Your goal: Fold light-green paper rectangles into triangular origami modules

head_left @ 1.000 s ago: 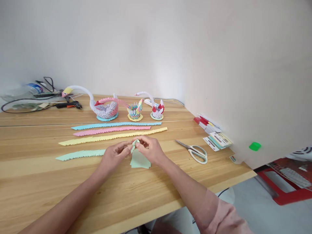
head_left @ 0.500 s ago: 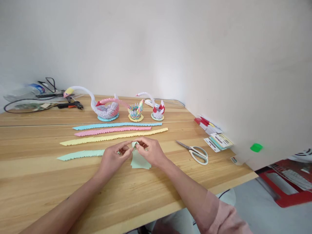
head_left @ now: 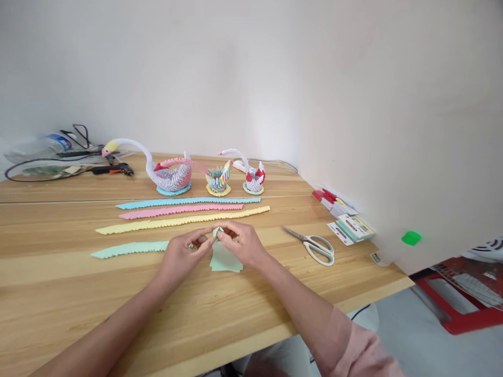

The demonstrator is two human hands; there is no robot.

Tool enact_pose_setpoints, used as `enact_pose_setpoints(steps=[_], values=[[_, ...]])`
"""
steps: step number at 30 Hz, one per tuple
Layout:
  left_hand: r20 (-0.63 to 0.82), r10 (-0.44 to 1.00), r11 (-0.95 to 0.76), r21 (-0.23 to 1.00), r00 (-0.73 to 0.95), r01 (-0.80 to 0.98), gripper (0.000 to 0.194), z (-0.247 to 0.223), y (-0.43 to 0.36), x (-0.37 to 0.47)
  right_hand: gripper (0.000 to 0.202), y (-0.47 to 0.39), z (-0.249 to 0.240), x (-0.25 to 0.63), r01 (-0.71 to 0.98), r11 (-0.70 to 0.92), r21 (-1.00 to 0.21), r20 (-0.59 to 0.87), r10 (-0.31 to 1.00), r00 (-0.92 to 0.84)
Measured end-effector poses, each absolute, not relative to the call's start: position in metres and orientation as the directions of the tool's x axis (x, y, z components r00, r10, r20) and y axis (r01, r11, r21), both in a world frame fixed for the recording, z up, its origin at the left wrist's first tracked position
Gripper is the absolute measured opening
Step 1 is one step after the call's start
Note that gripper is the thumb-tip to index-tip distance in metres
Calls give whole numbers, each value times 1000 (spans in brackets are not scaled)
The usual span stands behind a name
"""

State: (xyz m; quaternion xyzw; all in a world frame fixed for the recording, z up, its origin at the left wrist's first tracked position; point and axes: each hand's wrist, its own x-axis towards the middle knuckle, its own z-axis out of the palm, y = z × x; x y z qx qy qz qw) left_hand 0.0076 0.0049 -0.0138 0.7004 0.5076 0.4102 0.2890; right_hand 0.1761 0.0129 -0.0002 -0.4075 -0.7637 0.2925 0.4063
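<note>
Between the fingertips of my left hand (head_left: 186, 254) and my right hand (head_left: 243, 243) is a small folded piece of pale green paper (head_left: 217, 232); both hands pinch it just above the table. Below them lie flat pale green paper slips (head_left: 226, 261), partly covered by my right hand. A green folded-paper chain (head_left: 129, 249) runs in under my left hand, which hides its right end. Behind it lie a yellow chain (head_left: 183, 221), a pink chain (head_left: 181, 211) and a blue chain (head_left: 188, 202), roughly parallel.
Along the back stand a large paper swan (head_left: 173, 180), a multicoloured one (head_left: 218, 180) and a small white-and-red one (head_left: 255, 180). Scissors (head_left: 314, 246) lie open to the right, near stacked paper packs (head_left: 353, 228). A glue gun (head_left: 112, 169) and cables are at the far left.
My fingers have shifted very slightly on the small green paper. The whole view has moved a touch; the other things lie as before.
</note>
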Motion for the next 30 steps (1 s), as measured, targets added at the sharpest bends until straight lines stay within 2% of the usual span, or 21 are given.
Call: enact_pose_setpoints(steps=[6,12,18,21,25,30], values=[[307,940,-340,801,150,492,39,-14,6,9,24,13,0,176,434,500,-749,381,862,-335],[377,914,-391,715,151,580,35,-12,4,10,22,13,-3,177,538,554,-635,448,832,-327],[414,899,-398,638,143,659,30,-11,3,10,16,13,-3,174,631,517,-578,478,841,-252],[428,890,-403,584,156,705,31,-10,1,11,15,12,-4,170,662,455,-595,446,873,-199],[513,839,-453,468,184,759,44,-8,0,15,14,12,-7,166,635,393,-665,381,910,-163],[582,775,-528,382,247,759,26,-8,2,15,14,11,-9,164,624,380,-683,370,916,-153]])
